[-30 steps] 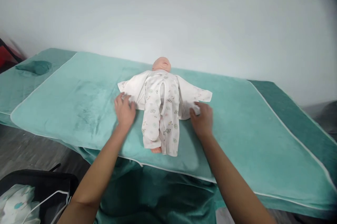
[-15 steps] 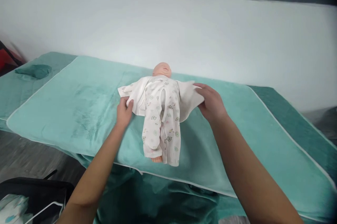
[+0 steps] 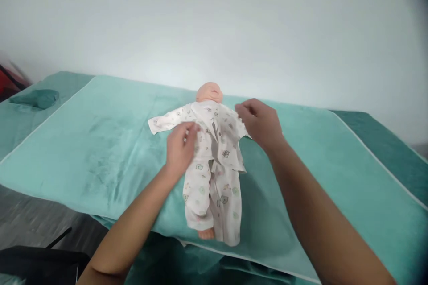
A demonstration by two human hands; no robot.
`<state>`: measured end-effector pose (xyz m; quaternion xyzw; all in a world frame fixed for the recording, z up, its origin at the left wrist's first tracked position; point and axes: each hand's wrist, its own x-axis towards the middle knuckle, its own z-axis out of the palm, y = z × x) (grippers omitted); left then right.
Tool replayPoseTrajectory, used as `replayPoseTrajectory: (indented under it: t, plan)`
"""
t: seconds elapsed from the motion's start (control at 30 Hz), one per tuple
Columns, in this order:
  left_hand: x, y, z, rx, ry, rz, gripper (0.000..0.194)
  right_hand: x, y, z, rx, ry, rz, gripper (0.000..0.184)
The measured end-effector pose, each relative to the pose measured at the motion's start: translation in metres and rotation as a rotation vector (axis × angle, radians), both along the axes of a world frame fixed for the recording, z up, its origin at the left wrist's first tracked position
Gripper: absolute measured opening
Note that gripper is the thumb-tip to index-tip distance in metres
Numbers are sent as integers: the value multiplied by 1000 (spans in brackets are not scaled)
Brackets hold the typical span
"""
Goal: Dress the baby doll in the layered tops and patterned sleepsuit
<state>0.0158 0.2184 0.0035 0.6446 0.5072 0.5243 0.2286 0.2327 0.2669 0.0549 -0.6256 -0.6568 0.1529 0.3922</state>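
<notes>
A baby doll (image 3: 209,92) lies on its back, head toward the wall. It wears a white printed baby top (image 3: 230,146), whose two front panels lie over its chest, and matching trousers (image 3: 225,207). One foot (image 3: 206,233) shows below a trouser leg. My left hand (image 3: 180,149) is by the side of the top, fingers bent and slightly apart, fingertips blurred near the cloth. Over the sleeve on the right is my right hand (image 3: 259,122), fingers curled in with no cloth visible in them. It hides part of that sleeve; the other sleeve (image 3: 167,120) stretches out sideways.
A pale green padded sheet (image 3: 117,151) covers the bed, with a white wall (image 3: 214,30) behind it. At the far left the bed has a face hole (image 3: 36,98). A black bag or seat (image 3: 40,262) stands at the lower left, below the bed's front edge.
Both front panels of the top, spread outward and held before, now lie folded over the chest. My left hand has moved inward and released its panel; my right hand has curled, without visible cloth.
</notes>
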Motion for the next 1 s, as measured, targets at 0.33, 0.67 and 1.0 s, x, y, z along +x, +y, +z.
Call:
replayPoseTrajectory:
  t: [0.33, 0.67, 1.0]
  plan:
    - [33, 109, 20, -133, -52, -131, 18, -30, 74, -40, -67, 145, -52, 19]
    - [37, 146, 12, -185, 191, -77, 19, -43, 75, -47, -24, 588, -4, 19]
    - [41, 135, 10, -213, -205, -189, 11, -38, 72, -49, 10, 775, -58, 26]
